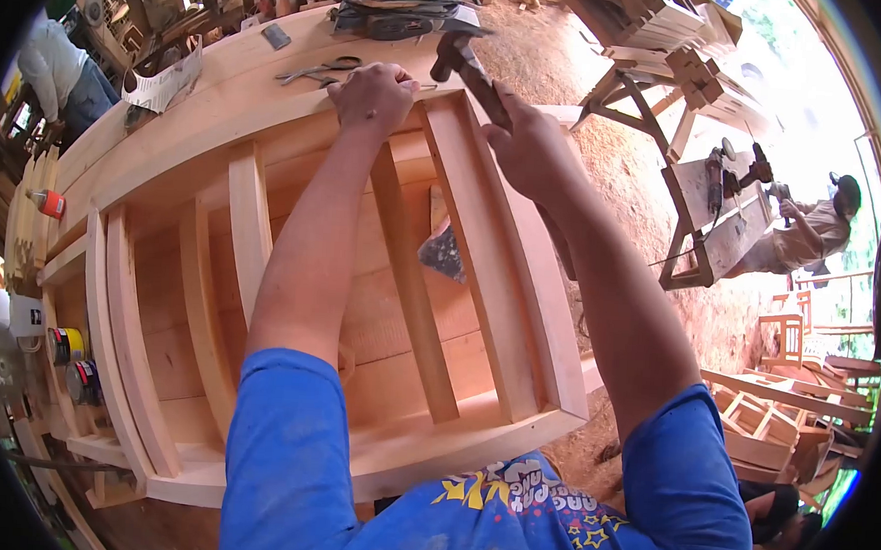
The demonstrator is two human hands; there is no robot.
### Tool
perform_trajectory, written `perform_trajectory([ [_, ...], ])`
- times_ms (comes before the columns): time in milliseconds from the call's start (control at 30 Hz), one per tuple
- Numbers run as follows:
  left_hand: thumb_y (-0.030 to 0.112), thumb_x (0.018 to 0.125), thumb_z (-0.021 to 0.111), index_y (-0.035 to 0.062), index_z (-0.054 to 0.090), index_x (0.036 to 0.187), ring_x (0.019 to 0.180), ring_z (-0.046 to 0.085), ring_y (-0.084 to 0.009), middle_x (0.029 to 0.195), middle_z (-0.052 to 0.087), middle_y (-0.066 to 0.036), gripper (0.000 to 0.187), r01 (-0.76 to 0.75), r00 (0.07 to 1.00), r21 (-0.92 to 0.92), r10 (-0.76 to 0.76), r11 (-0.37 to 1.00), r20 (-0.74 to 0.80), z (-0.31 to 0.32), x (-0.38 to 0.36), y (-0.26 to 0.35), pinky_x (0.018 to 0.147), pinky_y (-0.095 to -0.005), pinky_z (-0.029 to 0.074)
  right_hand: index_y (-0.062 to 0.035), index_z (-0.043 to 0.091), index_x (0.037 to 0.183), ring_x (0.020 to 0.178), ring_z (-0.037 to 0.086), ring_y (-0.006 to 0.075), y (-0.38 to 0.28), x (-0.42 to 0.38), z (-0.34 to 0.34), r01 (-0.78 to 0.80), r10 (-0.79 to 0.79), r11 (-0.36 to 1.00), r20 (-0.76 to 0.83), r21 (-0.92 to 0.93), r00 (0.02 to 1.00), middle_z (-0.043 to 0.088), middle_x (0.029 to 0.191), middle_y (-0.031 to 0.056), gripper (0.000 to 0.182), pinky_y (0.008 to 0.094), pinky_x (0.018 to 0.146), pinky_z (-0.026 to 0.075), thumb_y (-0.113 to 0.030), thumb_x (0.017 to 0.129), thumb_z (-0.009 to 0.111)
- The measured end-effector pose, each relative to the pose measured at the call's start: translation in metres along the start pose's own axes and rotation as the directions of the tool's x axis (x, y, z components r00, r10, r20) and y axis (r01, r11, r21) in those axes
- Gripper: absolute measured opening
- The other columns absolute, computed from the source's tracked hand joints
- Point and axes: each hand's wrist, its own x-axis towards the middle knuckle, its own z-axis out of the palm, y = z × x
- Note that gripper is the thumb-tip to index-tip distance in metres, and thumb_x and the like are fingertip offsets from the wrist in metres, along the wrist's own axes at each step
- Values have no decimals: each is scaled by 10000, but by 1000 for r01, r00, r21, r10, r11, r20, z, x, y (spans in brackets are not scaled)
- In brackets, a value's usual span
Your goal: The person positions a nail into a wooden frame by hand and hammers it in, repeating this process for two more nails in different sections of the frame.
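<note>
- A person in a blue shirt (296, 467) reaches both bare arms over a pale wooden frame (481, 267).
- The frame, the thing being worked on, fills the near middle of the scene, with several slats (249, 220) running between its near and far sides.
- The left hand (375, 94) is at the frame's far side, close to its far right corner. Its fingers are curled in; whether they pinch anything, one cannot tell.
- The right hand (532, 150), to the right, has its fingers wrapped around the handle of a hammer (478, 83). The hammer's head is near the left hand, a little to its right.
- Beyond the frame, on a wooden bench (242, 70), lie pliers (317, 73), just left of the left hand, and a power tool (399, 12), farther off.
- At the left are a red bottle (50, 203) and a sheet of paper (161, 86).
- A second person (68, 61) stands at the far left.
- At the far right, another person (801, 234) is beside a worktable (726, 240) holding tools.
</note>
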Motion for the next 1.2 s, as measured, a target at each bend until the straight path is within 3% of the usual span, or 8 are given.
perform_trajectory([
  [133,431,950,692,238,824,1046,1117,707,-266,1097,787,-36,253,-45,998,9,45,999,-50,8,2,-6,995,-551,402,-139,457,1578,1172,672,461,-38,-11,-41,77,-40,982,-211,173,977,681,1204,348,609,468,984,521,-239,1006,641],
  [200,433,943,696,228,819,1043,1106,710,-268,1102,786,-38,260,-22,1000,-16,22,1000,-5,6,2,-5,1007,-549,403,-74,480,1559,915,752,234,-41,-13,-39,318,-217,938,-487,136,846,764,1092,207,614,334,870,553,-263,1013,688],
  [333,454,941,690,214,806,1051,1123,704,-269,1121,782,-33,288,-14,1000,-28,14,1000,0,2,1,-3,1043,-549,400,-107,442,1591,1045,739,347,-7,-7,4,25,-24,1000,-112,12,993,745,1123,250,631,403,957,537,-282,1023,654],
  [533,471,957,668,223,793,1099,1144,695,-266,1130,782,-40,312,-10,1000,11,10,1000,20,5,-1,-4,1052,-558,390,-166,395,1617,1090,700,464,-6,-17,-7,21,-3,989,-117,147,993,712,1118,325,662,489,937,527,-270,1001,614],
  [800,433,991,646,227,792,1077,1180,670,-270,1185,763,-28,266,42,997,-83,-47,996,-61,14,10,-6,1056,-543,363,-117,409,1608,1108,709,417,3,-47,-38,-24,61,967,-140,253,988,715,1175,300,646,450,978,523,-222,1012,637],
  [900,425,991,648,222,790,1048,1182,667,-268,1182,758,-19,254,52,983,-211,-87,976,-159,22,17,-7,1052,-550,366,-151,414,1621,720,637,154,18,-51,-25,-24,57,980,-165,197,985,701,872,101,671,336,731,552,-274,1012,666],
  [1067,403,978,661,219,792,1037,1154,674,-262,1174,745,-13,233,-90,992,-40,86,995,-98,19,6,-9,1042,-557,368,-115,416,1606,1000,655,331,16,-53,-18,-63,91,963,-99,261,991,685,1077,229,656,406,893,519,-230,1007,656],
  [1200,381,967,669,210,792,1031,1157,671,-253,1154,742,-20,221,-84,996,-74,81,994,-49,16,9,-9,1056,-574,355,-139,421,1615,739,602,173,19,-43,-6,10,23,973,-139,229,990,650,886,96,673,340,701,521,-266,1005,675],
])
